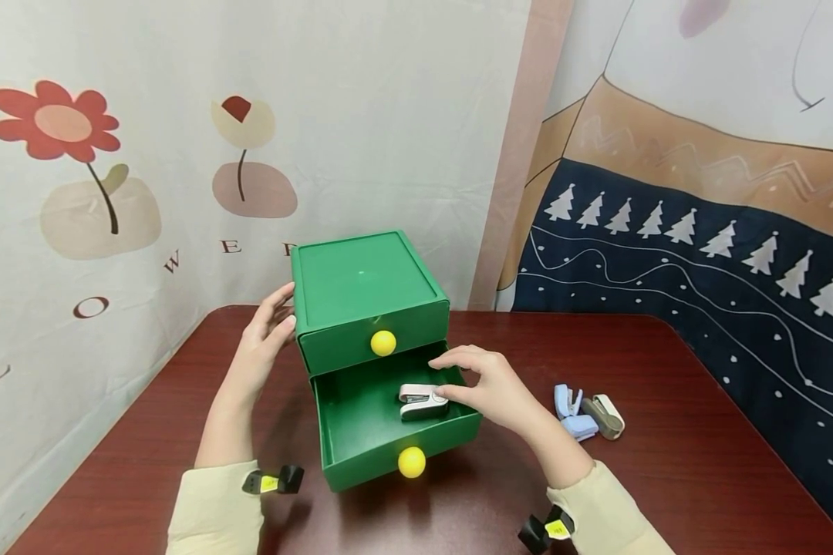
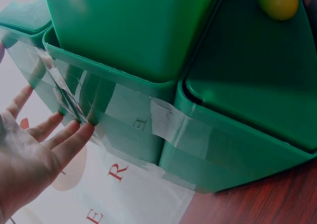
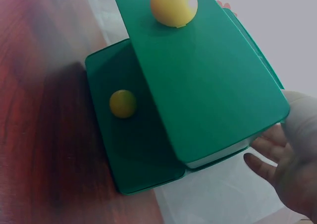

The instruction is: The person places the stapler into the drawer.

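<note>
A green drawer unit with round yellow knobs stands on the table, its middle drawer pulled out. In that drawer lies a small white-and-black stapler. My right hand reaches over the drawer's right wall, thumb overlapping the stapler's right end and index finger stretched out above it. My left hand rests along the unit's left side. The left wrist view shows its spread fingertips at the taped side wall. In the right wrist view the drawer front hides the stapler.
To the right on the dark red table lie a light blue stapler and an olive-and-white one close together. The bottom drawer is shut beneath the pulled-out one. A printed curtain hangs behind the table.
</note>
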`<state>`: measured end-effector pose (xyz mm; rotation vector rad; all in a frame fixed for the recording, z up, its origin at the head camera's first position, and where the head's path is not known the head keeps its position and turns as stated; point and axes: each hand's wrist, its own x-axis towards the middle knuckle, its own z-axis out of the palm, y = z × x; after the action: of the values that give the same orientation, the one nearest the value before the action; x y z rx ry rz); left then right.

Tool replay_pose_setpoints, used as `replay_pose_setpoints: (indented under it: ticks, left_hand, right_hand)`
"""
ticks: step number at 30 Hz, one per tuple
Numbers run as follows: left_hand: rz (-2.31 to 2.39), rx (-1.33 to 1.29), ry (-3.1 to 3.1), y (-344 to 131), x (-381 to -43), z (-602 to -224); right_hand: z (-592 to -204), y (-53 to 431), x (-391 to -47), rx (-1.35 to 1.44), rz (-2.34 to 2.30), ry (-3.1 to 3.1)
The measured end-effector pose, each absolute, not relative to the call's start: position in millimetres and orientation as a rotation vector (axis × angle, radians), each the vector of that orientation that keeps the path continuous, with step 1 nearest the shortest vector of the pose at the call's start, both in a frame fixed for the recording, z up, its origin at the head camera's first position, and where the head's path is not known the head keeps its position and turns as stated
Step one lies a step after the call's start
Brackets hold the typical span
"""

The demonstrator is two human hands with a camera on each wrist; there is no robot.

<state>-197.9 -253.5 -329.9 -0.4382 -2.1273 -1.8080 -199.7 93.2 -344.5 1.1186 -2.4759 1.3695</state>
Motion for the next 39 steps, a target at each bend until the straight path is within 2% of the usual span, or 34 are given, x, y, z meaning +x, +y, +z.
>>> replay_pose_setpoints:
  ticks: [9, 21, 39]
  left_hand:
    - [-1.807, -0.427, -2.133, -254, -198, -331]
    - [-1.808, -0.447, -2.125, -254, -198, -332]
    - [-1.808, -0.448, -2.133, -255, -198, -331]
  right_hand:
    - [-355, 116, -190, 0.954, 1.421, -2.343]
    - [-374, 179, -188, 0.772, 1.147, -2.377]
    - [-404, 269, -189, 0.582, 1.005, -2.575]
